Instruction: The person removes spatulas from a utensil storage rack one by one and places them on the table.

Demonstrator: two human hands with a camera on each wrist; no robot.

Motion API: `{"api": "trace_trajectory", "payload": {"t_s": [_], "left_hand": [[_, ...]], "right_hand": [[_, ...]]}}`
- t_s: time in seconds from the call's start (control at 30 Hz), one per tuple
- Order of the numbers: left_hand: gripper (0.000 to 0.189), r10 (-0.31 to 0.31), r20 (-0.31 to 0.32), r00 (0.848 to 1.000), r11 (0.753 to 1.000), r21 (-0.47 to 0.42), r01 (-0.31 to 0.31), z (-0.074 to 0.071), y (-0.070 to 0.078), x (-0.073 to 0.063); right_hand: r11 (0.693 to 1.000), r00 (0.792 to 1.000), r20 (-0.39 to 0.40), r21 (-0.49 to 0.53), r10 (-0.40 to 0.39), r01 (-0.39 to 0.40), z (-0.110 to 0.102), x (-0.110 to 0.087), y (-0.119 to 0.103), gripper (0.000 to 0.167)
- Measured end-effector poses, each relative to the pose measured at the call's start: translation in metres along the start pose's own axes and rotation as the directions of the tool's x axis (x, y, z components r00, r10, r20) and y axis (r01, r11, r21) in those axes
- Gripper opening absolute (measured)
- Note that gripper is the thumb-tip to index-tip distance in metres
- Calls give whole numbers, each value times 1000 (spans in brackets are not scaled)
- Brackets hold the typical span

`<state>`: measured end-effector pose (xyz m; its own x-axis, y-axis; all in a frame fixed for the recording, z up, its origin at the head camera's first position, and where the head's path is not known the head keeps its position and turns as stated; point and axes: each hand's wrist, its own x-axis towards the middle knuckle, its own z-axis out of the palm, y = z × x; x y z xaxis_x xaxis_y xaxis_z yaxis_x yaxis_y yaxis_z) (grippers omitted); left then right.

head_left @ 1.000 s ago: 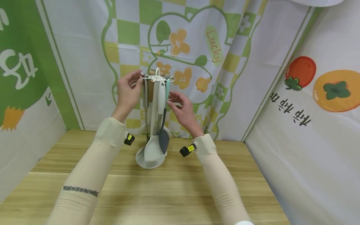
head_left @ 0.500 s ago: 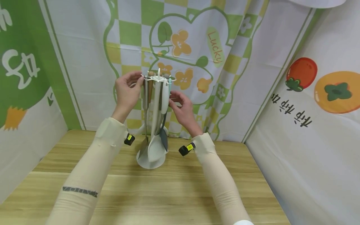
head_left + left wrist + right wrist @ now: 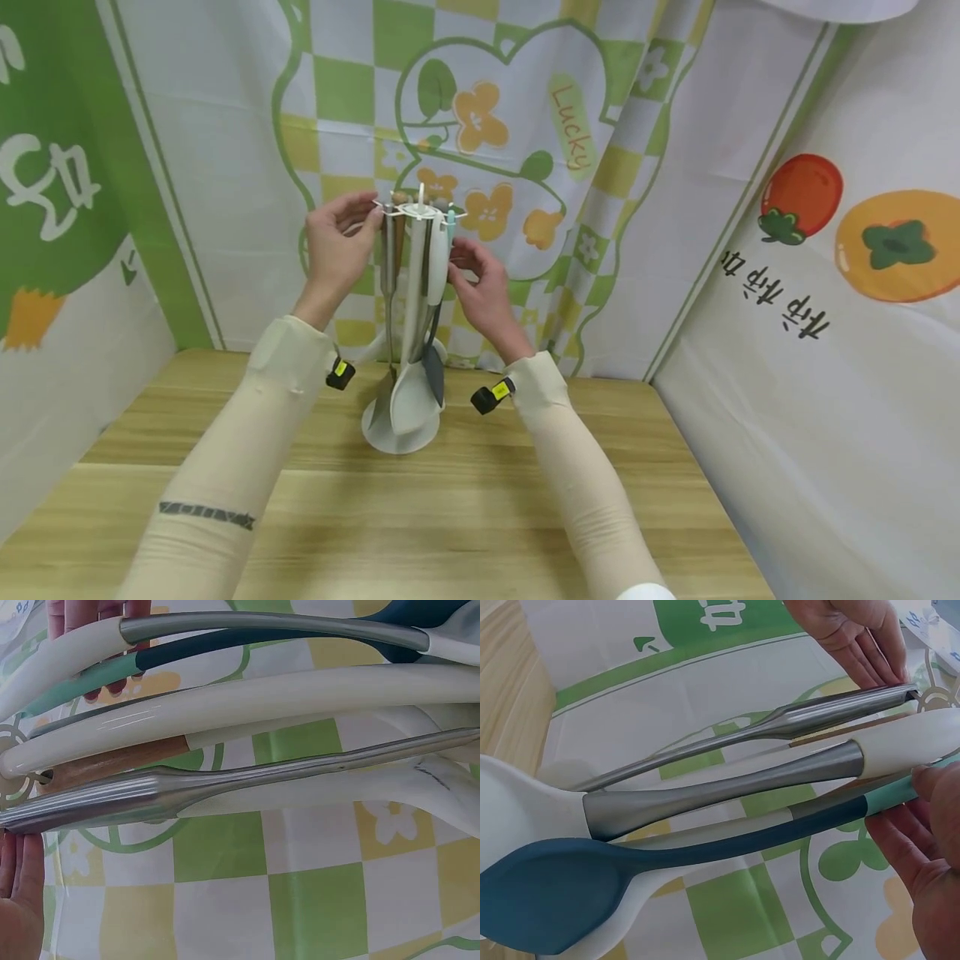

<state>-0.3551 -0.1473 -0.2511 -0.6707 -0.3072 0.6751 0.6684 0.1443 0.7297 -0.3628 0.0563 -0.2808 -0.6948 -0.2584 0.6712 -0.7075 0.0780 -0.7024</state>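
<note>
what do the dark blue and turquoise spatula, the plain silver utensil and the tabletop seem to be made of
Blue spatula: probably silicone or plastic; mostly matte, evenly coloured.
Silver utensil: metal, perhaps stainless steel; shiny, with bright streaks along it.
Tabletop: wood or wood-look laminate; smooth, with streaky grain.

Spatula before you (image 3: pixel 555 892): dark blue with mint-green handle (image 3: pixel 889 796)
Rack (image 3: pixel 420 210): white
Your sleeves (image 3: pixel 588 483): cream, the left one marked dark grey
Curtain facing you (image 3: pixel 342 87): green, yellow and white checks, orange flowers
Tabletop (image 3: pixel 450 517): light brown wood grain
</note>
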Motion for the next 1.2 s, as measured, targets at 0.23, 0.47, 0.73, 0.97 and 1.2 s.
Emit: {"api": "trace_trajectory", "payload": {"t_s": [0.23,0.47,0.73,0.97,1.2], "left_hand": [[27,-11,27,1000,1000,10,10,-2,-1,1],[29,-22,38,999,1000,2,22,-3,-2,0],[35,-31,67,997,1000,-2,31,-4,1,0],[33,-43,49,998,999,-1,43,4,1,1],[31,-41,27,999,999,22,40,2,0,1]], "right_hand": [[1000,1000,4,-17,-21,21,4,-1,-4,35],[998,999,-15,-34,-51,50,6,-2,-5,34],[999,998,-37,8,-53,54,2,0,-4,36],[999,997,-63,0,-54,54,-7,2,-5,35],[998,995,-79,-1,-58,58,-9,0,-6,36]]}}
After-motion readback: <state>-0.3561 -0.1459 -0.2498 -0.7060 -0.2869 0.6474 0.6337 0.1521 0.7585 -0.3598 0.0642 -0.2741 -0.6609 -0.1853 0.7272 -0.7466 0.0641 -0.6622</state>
